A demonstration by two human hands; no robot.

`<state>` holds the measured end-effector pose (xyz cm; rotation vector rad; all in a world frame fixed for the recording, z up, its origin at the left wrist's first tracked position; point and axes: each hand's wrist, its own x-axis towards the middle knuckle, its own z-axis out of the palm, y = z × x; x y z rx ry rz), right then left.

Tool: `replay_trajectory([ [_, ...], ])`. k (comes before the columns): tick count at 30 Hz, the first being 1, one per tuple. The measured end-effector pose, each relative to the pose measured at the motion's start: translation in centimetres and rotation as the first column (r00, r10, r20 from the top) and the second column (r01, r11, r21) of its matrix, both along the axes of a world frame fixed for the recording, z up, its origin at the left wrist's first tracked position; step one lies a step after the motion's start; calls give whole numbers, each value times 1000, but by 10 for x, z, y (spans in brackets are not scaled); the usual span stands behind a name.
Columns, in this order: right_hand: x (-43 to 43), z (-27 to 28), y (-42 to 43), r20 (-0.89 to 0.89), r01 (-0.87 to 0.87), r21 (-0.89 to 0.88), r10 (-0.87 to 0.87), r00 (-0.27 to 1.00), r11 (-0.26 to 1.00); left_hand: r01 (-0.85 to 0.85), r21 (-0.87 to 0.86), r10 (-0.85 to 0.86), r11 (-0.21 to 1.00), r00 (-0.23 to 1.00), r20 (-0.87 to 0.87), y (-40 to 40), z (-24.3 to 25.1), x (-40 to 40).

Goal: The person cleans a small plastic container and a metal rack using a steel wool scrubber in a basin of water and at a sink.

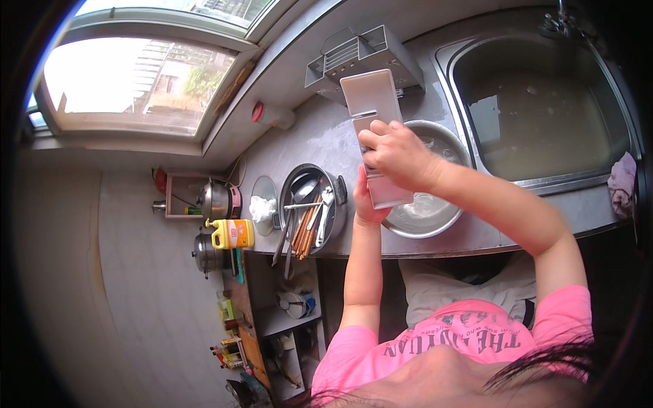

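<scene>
A long white plastic tray with divided sections (371, 94) is held up over the counter, partly above a round metal basin of water (433, 214). My left hand (371, 204) grips its lower end from beneath and the side. My right hand (395, 153) lies across its middle with curled fingers; whether a cloth or other small thing is under them is hidden. Behind the tray stands a grey utensil holder with slots (403, 61). Left of my hands, a dark pot (336, 219) holds wooden chopsticks (304, 229), spoons and a ladle (306, 188).
At the right is a sink of cloudy water (541, 117), with a pink cloth (622, 183) at its edge. A glass lid (264, 224), a red-lidded jar (273, 115) and a yellow jug (233, 234) stand to the left, above open shelves (285, 321).
</scene>
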<state>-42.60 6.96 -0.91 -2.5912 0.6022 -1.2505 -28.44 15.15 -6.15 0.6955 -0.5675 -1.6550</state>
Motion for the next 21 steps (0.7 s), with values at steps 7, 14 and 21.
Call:
replay_trajectory([
  [7, -17, -24, 6, 18, -108, 203, 106, 994, 973, 28, 49, -37, 998, 979, 202, 4, -5, 3],
  [14, -19, -104, 6, -318, 176, 238, -94, 943, 955, 49, 108, -77, 993, 958, 275, -10, -18, 27],
  [21, 3, -175, -21, -206, 50, 518, 69, 976, 854, 59, 152, -85, 987, 982, 171, -7, -24, 44],
])
